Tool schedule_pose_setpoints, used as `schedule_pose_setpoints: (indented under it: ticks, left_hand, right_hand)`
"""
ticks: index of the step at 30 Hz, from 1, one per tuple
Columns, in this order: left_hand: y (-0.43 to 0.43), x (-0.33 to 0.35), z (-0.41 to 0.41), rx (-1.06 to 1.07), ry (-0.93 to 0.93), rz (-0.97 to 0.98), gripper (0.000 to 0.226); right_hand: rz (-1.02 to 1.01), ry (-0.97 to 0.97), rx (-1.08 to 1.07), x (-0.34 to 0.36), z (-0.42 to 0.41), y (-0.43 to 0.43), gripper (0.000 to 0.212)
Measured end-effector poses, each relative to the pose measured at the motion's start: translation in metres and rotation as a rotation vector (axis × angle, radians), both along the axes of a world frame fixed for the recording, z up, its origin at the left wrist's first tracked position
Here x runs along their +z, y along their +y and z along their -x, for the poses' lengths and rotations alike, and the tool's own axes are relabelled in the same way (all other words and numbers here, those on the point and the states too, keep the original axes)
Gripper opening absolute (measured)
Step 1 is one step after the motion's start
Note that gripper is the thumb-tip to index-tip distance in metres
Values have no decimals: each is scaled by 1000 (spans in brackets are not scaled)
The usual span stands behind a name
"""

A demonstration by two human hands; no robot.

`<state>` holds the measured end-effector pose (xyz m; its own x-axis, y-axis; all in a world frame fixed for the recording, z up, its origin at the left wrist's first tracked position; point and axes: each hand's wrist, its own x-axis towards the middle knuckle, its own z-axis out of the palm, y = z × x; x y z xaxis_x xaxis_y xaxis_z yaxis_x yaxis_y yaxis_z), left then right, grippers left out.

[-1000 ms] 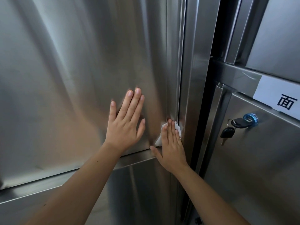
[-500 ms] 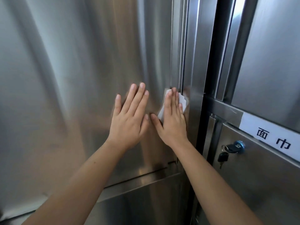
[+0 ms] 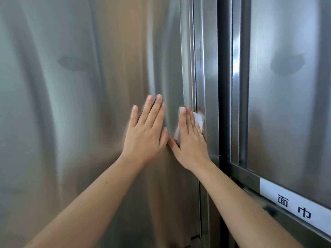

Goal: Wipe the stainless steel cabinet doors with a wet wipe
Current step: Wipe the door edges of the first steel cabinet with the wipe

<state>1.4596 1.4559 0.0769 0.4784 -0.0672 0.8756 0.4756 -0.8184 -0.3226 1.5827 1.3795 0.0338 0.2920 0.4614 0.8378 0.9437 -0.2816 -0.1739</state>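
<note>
A tall stainless steel cabinet door point(image 3: 80, 86) fills the left of the head view. My left hand point(image 3: 146, 130) lies flat on it, fingers straight and pointing up. Just to its right, my right hand point(image 3: 190, 138) presses a white wet wipe point(image 3: 198, 119) flat against the door's right edge, beside the vertical frame strip point(image 3: 206, 68). The wipe shows above and to the right of the fingers, and most of it is hidden under the palm. The two thumbs nearly touch.
A dark vertical gap point(image 3: 223, 77) separates this door from a second steel door point(image 3: 290, 95) on the right. Below that door a white label point(image 3: 295, 203) with black characters is stuck on a horizontal rail.
Both hands have slid upward along the door's right edge, the wipe moving with my right hand. The view rose too, so the key and lock at lower right dropped out of sight.
</note>
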Motion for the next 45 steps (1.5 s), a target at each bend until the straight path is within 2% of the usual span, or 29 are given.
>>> schedule_pose_setpoints:
  ticks: [8, 18, 28, 35, 45]
  left_hand:
    - [7, 60, 0, 2, -36, -50, 60]
    - [16, 125, -3, 8, -71, -178, 59]
    - [16, 175, -6, 35, -178, -129, 71]
    - [20, 181, -8, 43, -244, -220, 60]
    - [26, 181, -13, 14, -274, -239, 61]
  right_hand:
    - [-19, -96, -39, 73, -5, 1, 82]
    - [-59, -122, 34, 153, -11, 6, 83]
    - [-129, -139, 78, 215, -18, 15, 81]
    - [-180, -161, 82, 266, -22, 22, 79]
    - [-227, -93, 98, 334, -24, 28, 74]
